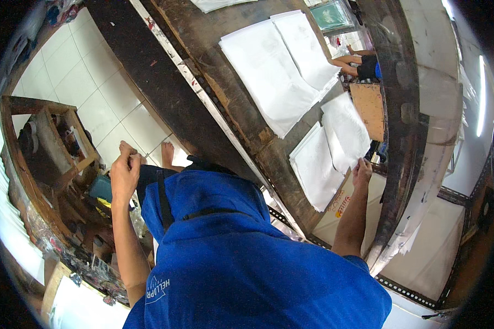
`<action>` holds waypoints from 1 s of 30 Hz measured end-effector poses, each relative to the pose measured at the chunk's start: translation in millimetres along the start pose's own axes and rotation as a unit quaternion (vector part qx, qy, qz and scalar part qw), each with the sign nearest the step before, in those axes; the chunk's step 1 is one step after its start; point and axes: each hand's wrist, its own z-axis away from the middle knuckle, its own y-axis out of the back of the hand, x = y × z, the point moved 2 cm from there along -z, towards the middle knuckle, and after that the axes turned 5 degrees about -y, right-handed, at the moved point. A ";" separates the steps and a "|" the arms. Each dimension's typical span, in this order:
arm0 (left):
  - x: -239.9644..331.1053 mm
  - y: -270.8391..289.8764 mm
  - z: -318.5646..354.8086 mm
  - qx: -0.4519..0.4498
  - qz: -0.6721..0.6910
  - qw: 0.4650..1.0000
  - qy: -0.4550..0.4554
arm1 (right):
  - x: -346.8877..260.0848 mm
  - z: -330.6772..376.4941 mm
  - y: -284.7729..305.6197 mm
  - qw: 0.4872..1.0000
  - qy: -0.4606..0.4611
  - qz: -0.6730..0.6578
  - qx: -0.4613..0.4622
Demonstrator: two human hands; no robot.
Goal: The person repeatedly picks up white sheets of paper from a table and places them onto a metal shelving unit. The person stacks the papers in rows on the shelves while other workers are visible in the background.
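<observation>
My right hand (361, 170) pinches the near corner of a white cloth piece (344, 131), whose far end lies on a dark wooden table (258, 131). Beneath and beside it is another folded white cloth piece (316, 167). Farther up the table, two larger white cloth pieces (263, 71) lie flat and partly overlap. Out to the left, my left hand (125, 170) is raised away from the table with its fingers curled in. Whether anything is inside those fingers is hidden.
A wooden frame rack (49, 142) holding dark items stands at the left on white floor tiles (101, 104). A dark plank (148, 66) and a metal rail (197, 90) run beside the table. Beyond it are a brown board (368, 109) and another person's legs (350, 61). A dark beam (406, 142) rises at right.
</observation>
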 end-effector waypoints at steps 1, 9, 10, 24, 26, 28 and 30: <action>-10.4 -3.4 6.8 -0.015 -0.005 1.000 0.027 | 15.3 -9.9 10.1 1.000 -0.009 -0.003 0.004; -42.3 -21.7 34.8 -0.055 -0.028 0.994 0.095 | 54.9 -29.7 26.1 0.989 -0.056 0.136 0.012; -36.8 -19.4 31.9 -0.059 -0.025 0.993 0.101 | 57.7 -28.9 26.0 0.988 -0.064 0.140 0.018; -7.6 24.5 4.9 -0.049 -0.048 0.989 0.128 | 11.6 -39.4 -29.8 0.881 0.286 0.344 0.154; -6.5 34.4 -1.8 -0.026 -0.007 0.995 0.099 | -10.3 -2.0 -80.3 0.901 0.351 0.242 0.082; -3.6 49.8 -7.1 0.018 -0.054 0.997 0.061 | -46.5 48.1 -154.2 0.904 0.401 0.145 -0.038; -8.8 64.5 -12.9 0.072 -0.030 0.997 0.022 | -87.1 121.7 -235.4 0.919 0.367 0.072 -0.125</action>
